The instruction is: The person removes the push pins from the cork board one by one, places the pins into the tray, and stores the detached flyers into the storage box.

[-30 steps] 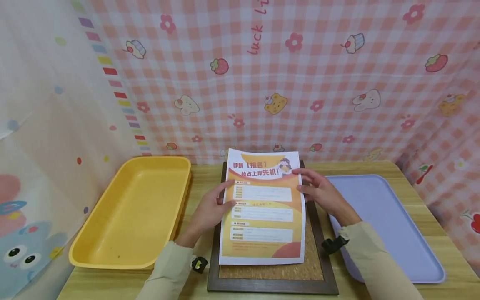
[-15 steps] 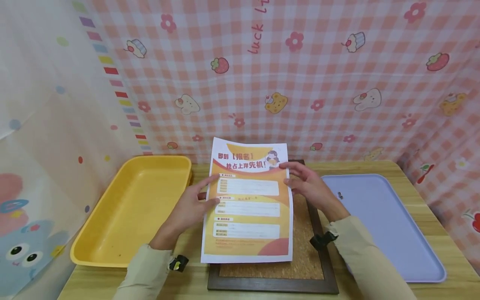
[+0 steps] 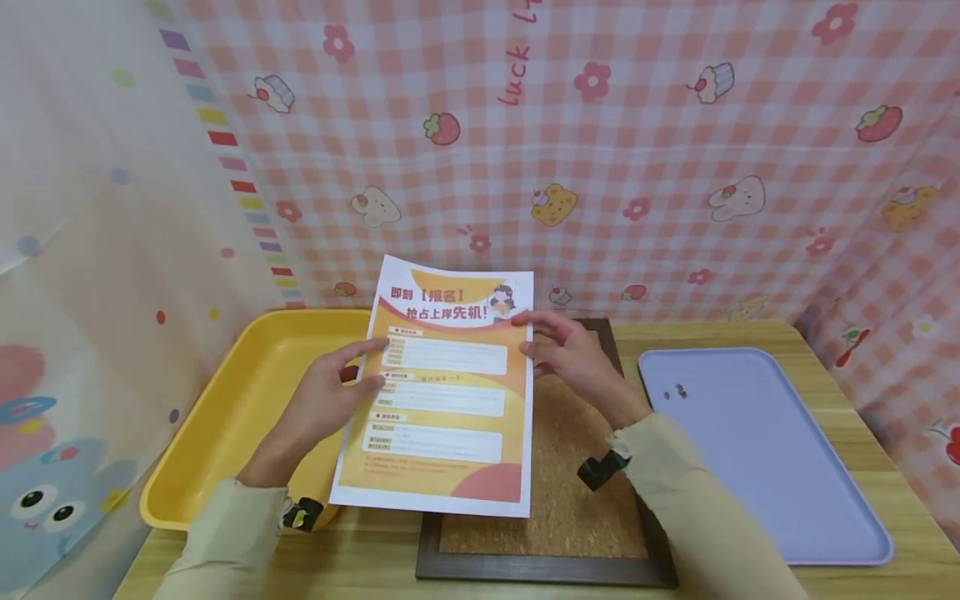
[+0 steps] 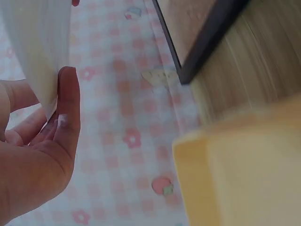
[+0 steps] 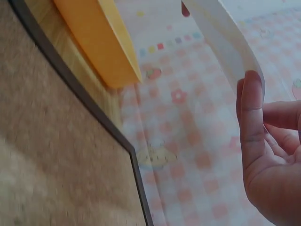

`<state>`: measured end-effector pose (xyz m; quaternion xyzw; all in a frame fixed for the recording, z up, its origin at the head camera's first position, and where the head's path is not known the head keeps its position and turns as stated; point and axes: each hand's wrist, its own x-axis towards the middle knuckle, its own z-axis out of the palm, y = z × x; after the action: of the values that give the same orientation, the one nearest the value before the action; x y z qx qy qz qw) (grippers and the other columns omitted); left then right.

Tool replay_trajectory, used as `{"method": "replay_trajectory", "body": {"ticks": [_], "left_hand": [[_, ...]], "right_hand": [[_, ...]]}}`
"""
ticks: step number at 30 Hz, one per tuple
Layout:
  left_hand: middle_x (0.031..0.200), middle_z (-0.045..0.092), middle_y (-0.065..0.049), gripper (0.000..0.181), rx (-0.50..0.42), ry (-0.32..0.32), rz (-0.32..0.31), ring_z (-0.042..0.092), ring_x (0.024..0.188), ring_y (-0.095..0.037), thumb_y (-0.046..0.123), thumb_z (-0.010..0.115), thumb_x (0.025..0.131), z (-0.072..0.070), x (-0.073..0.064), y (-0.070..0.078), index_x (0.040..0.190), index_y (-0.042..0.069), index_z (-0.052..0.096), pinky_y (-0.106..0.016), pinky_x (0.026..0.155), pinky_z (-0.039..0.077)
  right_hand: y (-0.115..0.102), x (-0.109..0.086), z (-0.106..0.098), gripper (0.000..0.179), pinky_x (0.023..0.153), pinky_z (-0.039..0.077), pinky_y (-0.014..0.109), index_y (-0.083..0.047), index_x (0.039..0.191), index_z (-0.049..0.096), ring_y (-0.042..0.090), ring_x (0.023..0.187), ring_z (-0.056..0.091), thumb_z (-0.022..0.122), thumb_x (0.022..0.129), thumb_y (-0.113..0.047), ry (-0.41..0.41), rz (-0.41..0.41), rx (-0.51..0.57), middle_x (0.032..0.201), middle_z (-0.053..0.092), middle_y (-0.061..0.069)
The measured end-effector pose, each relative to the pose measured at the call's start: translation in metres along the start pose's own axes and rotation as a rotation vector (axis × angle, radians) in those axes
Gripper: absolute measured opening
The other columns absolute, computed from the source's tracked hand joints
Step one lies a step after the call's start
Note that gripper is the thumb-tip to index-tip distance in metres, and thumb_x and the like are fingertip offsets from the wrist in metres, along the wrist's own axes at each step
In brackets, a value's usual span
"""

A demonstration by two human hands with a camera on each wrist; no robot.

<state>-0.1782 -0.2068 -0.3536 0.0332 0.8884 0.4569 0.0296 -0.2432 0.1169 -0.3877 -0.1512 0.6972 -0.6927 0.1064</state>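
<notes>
A printed flyer (image 3: 442,400), orange and yellow with a white border, is held up between both hands, tilted toward the head camera. My left hand (image 3: 311,404) pinches its left edge between thumb and fingers; the left wrist view shows the paper (image 4: 44,52) edge-on in that grip. On the opposite edge, my right hand (image 3: 581,362) does the same. The sheet hangs over the left part of a dark-framed cork board (image 3: 581,467) and overlaps the yellow tray (image 3: 232,433) in the head view. In the right wrist view the cork surface (image 5: 61,132) lies below the raised paper.
On the right, a light purple tray (image 3: 772,450) carries a few small metallic pieces (image 3: 681,390) near its far left corner. Trays and board stand on a wood-grain table (image 3: 360,558). A pink checked cloth (image 3: 465,183) hangs behind, with a pale curtain (image 3: 90,167) at left.
Both hands have carried the flyer up and to the left, from over the cork board toward the yellow tray. More cork and the small pieces in the purple tray have come into sight.
</notes>
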Motion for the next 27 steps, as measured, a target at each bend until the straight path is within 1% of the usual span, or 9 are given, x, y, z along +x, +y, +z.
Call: {"method": "replay_trajectory", "body": {"ticks": [4,8,11,13,16,21,23,27], "left_hand": [[0.128,0.058,-0.018,0.053,0.058,0.035,-0.011,0.06,0.087,-0.029,0.009,0.064,0.096,-0.014,-0.002,-0.006,0.147,0.019,0.051,-0.027,0.064,0.052],[0.13,0.056,-0.019,0.053,0.129,0.073,-0.004,0.057,0.089,-0.03,0.009,0.063,0.097,-0.025,-0.005,-0.016,0.148,0.017,0.05,-0.026,0.063,0.049],[0.133,0.054,-0.02,0.055,0.175,0.082,-0.018,0.055,0.093,-0.031,0.011,0.062,0.097,-0.034,-0.008,-0.026,0.149,0.017,0.048,-0.026,0.065,0.048],[0.134,0.052,-0.021,0.055,0.191,0.078,-0.036,0.055,0.094,-0.031,0.012,0.062,0.098,-0.04,-0.01,-0.032,0.15,0.018,0.046,-0.027,0.067,0.048],[0.131,0.052,-0.022,0.056,0.199,0.079,-0.058,0.055,0.093,-0.032,0.012,0.061,0.098,-0.05,-0.012,-0.041,0.151,0.017,0.045,-0.027,0.067,0.049],[0.13,0.051,-0.023,0.057,0.191,0.076,-0.102,0.058,0.094,-0.032,0.013,0.059,0.099,-0.061,-0.013,-0.054,0.153,0.015,0.04,-0.027,0.07,0.051],[0.132,0.05,-0.023,0.058,0.183,0.08,-0.126,0.059,0.095,-0.032,0.015,0.058,0.1,-0.064,-0.013,-0.059,0.154,0.015,0.038,-0.027,0.072,0.052],[0.135,0.049,-0.023,0.059,0.165,0.089,-0.16,0.062,0.095,-0.032,0.017,0.058,0.1,-0.07,-0.015,-0.071,0.155,0.016,0.036,-0.027,0.073,0.054]], "right_hand": [[-0.005,0.008,0.018,0.036,0.063,0.057,0.029,0.001,0.134,0.055,0.013,0.085,0.066,0.058,0.098,0.001,-0.014,0.007,0.039,0.132,0.059,0.02],[-0.008,0.016,0.036,0.034,0.064,0.057,0.03,-0.001,0.132,0.057,0.013,0.082,0.065,0.058,0.098,0.0,-0.021,0.037,0.042,0.13,0.06,0.018],[-0.008,0.022,0.049,0.034,0.065,0.058,0.032,-0.002,0.131,0.058,0.014,0.079,0.066,0.058,0.097,0.001,-0.029,0.041,0.033,0.132,0.061,0.017],[-0.008,0.025,0.059,0.034,0.066,0.059,0.035,-0.001,0.131,0.059,0.014,0.077,0.067,0.058,0.097,0.002,-0.037,0.04,0.032,0.132,0.061,0.018],[-0.007,0.031,0.075,0.033,0.066,0.06,0.036,0.0,0.13,0.058,0.016,0.076,0.068,0.058,0.096,0.005,-0.047,0.039,0.061,0.128,0.062,0.02],[-0.005,0.041,0.099,0.034,0.063,0.06,0.036,0.0,0.128,0.058,0.018,0.073,0.068,0.059,0.095,0.007,-0.029,0.035,0.069,0.119,0.064,0.023],[-0.006,0.044,0.107,0.034,0.063,0.06,0.037,0.0,0.128,0.058,0.018,0.072,0.068,0.059,0.095,0.007,-0.018,0.041,0.065,0.118,0.065,0.023],[-0.006,0.049,0.121,0.035,0.064,0.06,0.037,-0.002,0.129,0.059,0.018,0.071,0.069,0.06,0.095,0.006,-0.016,0.08,0.087,0.12,0.063,0.021]]}}
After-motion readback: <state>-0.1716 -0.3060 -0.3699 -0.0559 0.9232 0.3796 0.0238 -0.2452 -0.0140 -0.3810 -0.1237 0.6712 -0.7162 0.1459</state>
